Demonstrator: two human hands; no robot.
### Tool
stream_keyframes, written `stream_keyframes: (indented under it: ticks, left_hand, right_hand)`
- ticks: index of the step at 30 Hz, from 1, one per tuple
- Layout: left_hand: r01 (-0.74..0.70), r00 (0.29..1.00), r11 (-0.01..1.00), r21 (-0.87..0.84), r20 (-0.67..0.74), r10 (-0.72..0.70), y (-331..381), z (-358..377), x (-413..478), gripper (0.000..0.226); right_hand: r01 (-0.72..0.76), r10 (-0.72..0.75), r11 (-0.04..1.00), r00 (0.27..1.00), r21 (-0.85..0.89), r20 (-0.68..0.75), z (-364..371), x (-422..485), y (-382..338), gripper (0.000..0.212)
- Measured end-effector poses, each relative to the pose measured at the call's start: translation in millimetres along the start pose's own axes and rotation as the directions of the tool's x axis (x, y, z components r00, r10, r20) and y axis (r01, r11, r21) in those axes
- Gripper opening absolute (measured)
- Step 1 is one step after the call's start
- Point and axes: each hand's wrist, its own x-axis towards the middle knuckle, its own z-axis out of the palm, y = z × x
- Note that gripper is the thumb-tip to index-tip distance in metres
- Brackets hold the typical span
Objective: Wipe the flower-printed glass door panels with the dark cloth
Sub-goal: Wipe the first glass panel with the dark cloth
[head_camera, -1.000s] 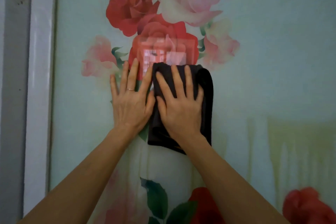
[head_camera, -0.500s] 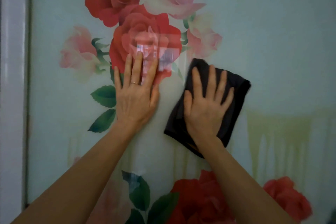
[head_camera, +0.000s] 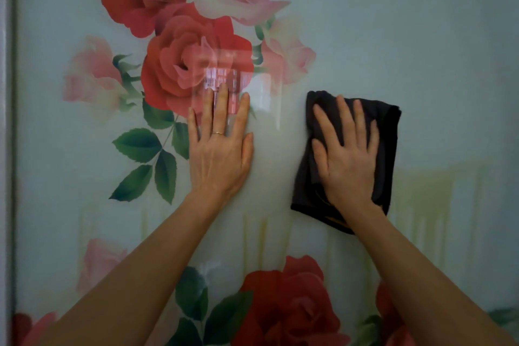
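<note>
Flat, both: left hand (head_camera: 220,154) on glass panel (head_camera: 421,36), right hand (head_camera: 348,160) pressing dark cloth (head_camera: 386,149)

The middle of the dark cloth (head_camera: 389,132) is covered by the right hand (head_camera: 348,161); only its borders are shown. The fingers (head_camera: 345,121) of that hand are slightly blurred. The glass door panel (head_camera: 435,36) is cut off at the top, right and bottom edges. The left forearm (head_camera: 146,275) and right forearm (head_camera: 421,275) are cut off at the bottom edge. The pale reflection (head_camera: 224,78) cannot be resolved.
</note>
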Motion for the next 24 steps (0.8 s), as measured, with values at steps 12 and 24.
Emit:
stream_keyframes:
  ticks: [12,24]
  left_hand:
    - [-0.02,0.998,0.992,-0.125,-0.066,0.012,40.7,7.8,8.8,0.056]
    - [-0.056,0.995,0.997,-0.057,-0.083,0.051,44.0,9.1,7.2,0.056]
  right_hand:
    - [0.164,-0.17,0.972,0.985,0.167,0.022,-3.1,1.7,-22.4,0.048]
    - [-0.062,0.063,0.997,0.998,0.052,-0.018,3.3,1.5,-40.2,0.053]
